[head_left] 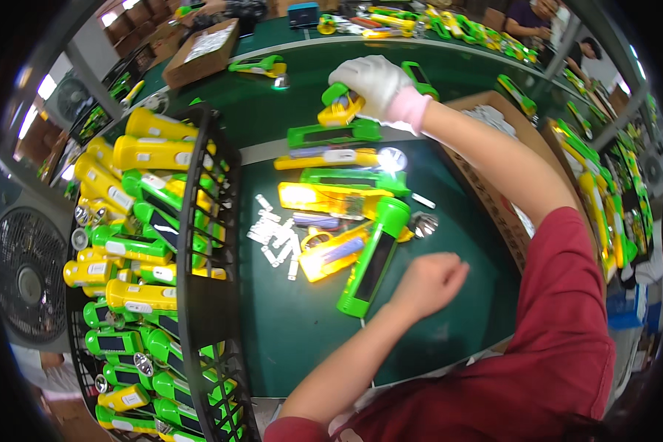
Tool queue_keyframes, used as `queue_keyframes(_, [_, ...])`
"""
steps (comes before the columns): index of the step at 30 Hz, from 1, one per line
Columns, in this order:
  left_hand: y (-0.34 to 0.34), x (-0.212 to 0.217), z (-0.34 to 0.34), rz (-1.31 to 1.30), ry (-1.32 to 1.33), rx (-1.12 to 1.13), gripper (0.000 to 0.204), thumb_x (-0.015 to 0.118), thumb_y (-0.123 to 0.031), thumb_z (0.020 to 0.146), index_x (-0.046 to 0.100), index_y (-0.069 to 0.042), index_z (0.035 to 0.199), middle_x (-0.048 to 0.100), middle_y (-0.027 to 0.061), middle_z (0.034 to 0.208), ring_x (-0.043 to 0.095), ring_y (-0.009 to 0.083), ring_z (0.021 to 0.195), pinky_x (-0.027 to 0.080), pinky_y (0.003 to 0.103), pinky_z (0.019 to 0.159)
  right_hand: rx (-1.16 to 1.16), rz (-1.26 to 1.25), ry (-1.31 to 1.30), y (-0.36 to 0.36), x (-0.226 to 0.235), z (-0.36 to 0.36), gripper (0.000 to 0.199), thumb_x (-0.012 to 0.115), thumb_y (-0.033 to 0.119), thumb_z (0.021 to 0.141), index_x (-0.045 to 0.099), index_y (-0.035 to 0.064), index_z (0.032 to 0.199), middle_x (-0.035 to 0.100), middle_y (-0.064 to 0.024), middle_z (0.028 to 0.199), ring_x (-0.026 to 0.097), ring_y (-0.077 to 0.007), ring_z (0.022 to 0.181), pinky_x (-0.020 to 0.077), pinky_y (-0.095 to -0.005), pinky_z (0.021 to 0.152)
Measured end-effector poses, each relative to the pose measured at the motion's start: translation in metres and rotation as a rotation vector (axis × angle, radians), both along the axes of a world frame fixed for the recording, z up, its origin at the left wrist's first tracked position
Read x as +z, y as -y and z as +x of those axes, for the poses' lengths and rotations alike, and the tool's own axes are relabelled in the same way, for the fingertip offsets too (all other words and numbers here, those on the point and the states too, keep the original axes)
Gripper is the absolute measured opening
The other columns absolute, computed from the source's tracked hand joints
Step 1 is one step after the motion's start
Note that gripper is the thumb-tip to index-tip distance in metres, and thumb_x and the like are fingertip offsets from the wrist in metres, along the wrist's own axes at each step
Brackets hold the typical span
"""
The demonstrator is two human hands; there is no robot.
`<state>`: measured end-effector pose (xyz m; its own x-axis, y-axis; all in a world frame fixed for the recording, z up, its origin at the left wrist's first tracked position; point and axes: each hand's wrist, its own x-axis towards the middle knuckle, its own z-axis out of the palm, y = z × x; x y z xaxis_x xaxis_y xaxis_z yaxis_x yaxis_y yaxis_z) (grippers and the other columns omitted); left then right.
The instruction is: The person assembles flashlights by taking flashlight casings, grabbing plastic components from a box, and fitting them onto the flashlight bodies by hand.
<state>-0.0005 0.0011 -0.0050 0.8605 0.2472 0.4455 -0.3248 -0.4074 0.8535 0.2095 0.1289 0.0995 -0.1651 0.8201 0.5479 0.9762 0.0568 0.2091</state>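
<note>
My right hand, in a white glove, reaches far forward and grips a yellow and green flashlight at the near edge of the belt. My bare left hand rests on the green table with its fingers curled and nothing visible in it. Just to its left lies a long green flashlight. Beyond that are several open yellow and green flashlight halves and a silver reflector. Small white parts are scattered left of them.
A black wire crate on the left is piled with yellow and green flashlights. A cardboard box stands on the right and another at the back left. A fan sits far left. Other people work at the back right.
</note>
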Motion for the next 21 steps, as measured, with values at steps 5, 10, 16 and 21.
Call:
queue_keyframes(5, [-0.013, -0.016, 0.006, -1.423, -0.158, -0.493, 0.05, 0.039, -0.045, 0.089, 0.054, 0.0, 0.106, 0.058, 0.0116, 0.104, 0.055, 0.018, 0.088, 0.042, 0.028, 0.072, 0.099, 0.146, 0.02, 0.14, 0.023, -0.083, 0.022, 0.063, 0.016, 0.068, 0.059, 0.02, 0.089, 0.053, -0.0025, 0.085, 0.054, -0.0239, 0.072, 0.0442, -0.0344, 0.062])
queue_keyframes(10, [-0.009, 0.007, -0.006, -1.603, -0.173, -0.646, 0.074, 0.027, -0.069, 0.084, 0.046, -0.01, 0.125, 0.055, 0.0115, 0.114, 0.054, 0.0247, 0.106, 0.044, 0.041, 0.091, -0.114, -0.057, -0.171, 0.232, -0.001, -0.15, 0.037, 0.066, 0.011, 0.062, 0.062, 0.0241, 0.097, 0.054, -0.0018, 0.082, 0.054, -0.0208, 0.066, 0.0427, -0.031, 0.054])
queue_keyframes(16, [-0.002, 0.003, -0.003, -1.591, -0.333, -0.495, 0.069, 0.03, -0.069, 0.083, 0.048, -0.011, 0.113, 0.057, 0.0058, 0.094, 0.058, 0.0181, 0.086, 0.049, 0.033, 0.076, -0.369, -0.073, -0.271, 0.265, -0.017, -0.171, 0.034, 0.055, 0.009, 0.073, 0.054, 0.0162, 0.107, 0.052, -0.0093, 0.091, 0.055, -0.0263, 0.08, 0.045, -0.0366, 0.065])
queue_keyframes(21, [0.003, -0.003, 0.002, -1.539, -0.239, -0.488, 0.063, 0.032, -0.063, 0.086, 0.046, -0.009, 0.116, 0.056, 0.0064, 0.097, 0.056, 0.0196, 0.094, 0.047, 0.036, 0.083, -0.612, 0.071, -0.656, 0.264, -0.024, -0.207, 0.043, 0.058, 0.019, 0.079, 0.046, 0.0061, 0.117, 0.052, -0.0119, 0.09, 0.055, -0.0296, 0.079, 0.0461, -0.0396, 0.067])
